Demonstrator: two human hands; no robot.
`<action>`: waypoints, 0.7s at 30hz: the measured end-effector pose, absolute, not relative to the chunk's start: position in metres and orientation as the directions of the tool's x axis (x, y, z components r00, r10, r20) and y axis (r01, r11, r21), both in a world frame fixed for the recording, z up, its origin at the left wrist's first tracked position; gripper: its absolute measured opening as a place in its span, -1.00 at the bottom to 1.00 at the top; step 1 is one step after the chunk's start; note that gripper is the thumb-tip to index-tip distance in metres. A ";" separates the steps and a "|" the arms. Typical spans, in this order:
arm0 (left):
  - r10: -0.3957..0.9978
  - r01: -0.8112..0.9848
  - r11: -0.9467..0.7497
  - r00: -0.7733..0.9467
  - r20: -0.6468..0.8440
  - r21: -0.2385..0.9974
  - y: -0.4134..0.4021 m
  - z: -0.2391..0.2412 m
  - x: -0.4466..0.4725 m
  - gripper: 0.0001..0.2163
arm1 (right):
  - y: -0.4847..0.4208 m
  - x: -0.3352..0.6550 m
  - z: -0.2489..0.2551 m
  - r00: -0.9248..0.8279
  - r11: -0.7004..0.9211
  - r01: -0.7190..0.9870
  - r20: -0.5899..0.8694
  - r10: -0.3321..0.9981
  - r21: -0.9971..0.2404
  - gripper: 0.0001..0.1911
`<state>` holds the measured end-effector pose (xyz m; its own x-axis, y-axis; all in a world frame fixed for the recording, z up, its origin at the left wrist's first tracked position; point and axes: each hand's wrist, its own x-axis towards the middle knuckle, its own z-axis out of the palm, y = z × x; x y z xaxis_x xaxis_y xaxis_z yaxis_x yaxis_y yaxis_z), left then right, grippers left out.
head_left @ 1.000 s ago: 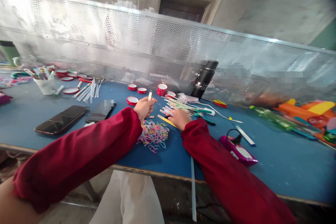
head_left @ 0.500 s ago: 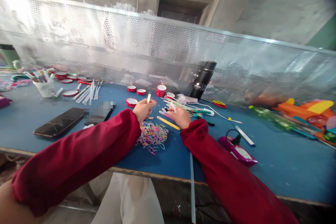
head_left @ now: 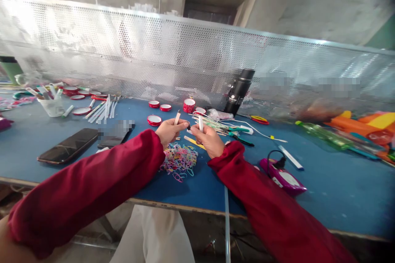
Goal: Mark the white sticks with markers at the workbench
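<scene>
My left hand (head_left: 169,130) is closed around a thin white stick (head_left: 177,117) that points upward. My right hand (head_left: 209,139) is closed on another white stick (head_left: 200,123), held close beside the left hand. Both hands hover above a heap of small coloured rubber bands (head_left: 180,159) on the blue table (head_left: 324,181). A yellow stick (head_left: 193,141) lies on the table between the hands. A pile of mixed sticks and pens (head_left: 212,125) lies just behind my right hand.
Two dark phones (head_left: 68,145) lie at left. Red lids (head_left: 154,120) and a red tape roll (head_left: 189,105) sit behind the hands, next to a black flask (head_left: 238,91). A purple device with a cable (head_left: 282,174) is at right. A perforated metal screen (head_left: 123,49) backs the table.
My right hand lifted off the stick pile with a white stick and moved left toward my left hand. The left hand stayed nearly in place.
</scene>
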<state>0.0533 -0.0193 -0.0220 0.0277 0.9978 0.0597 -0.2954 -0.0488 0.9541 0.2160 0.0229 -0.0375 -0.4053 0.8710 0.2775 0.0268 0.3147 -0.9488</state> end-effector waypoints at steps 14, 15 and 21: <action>0.997 -0.575 -0.079 -0.038 0.070 0.814 -0.013 -0.012 0.038 -0.79 | 0.020 0.218 -0.037 -0.537 0.549 0.205 0.376 0.755 -0.810 -0.66; 0.997 -0.572 -0.083 -0.041 0.072 0.816 -0.014 -0.011 0.039 -0.79 | 0.021 0.219 -0.038 -0.539 0.554 0.211 0.377 0.753 -0.806 -0.66; 0.995 -0.518 -0.100 -0.062 0.079 0.850 -0.015 -0.015 0.041 -0.85 | 0.022 0.219 -0.039 -0.544 0.572 0.236 0.381 0.748 -0.786 -0.65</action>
<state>0.0410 -0.0147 -0.0146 -0.0623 0.9949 0.0790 -0.5178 -0.0999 0.8497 0.2188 0.0218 -0.0386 -0.5441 0.7476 0.3808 0.2360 0.5719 -0.7856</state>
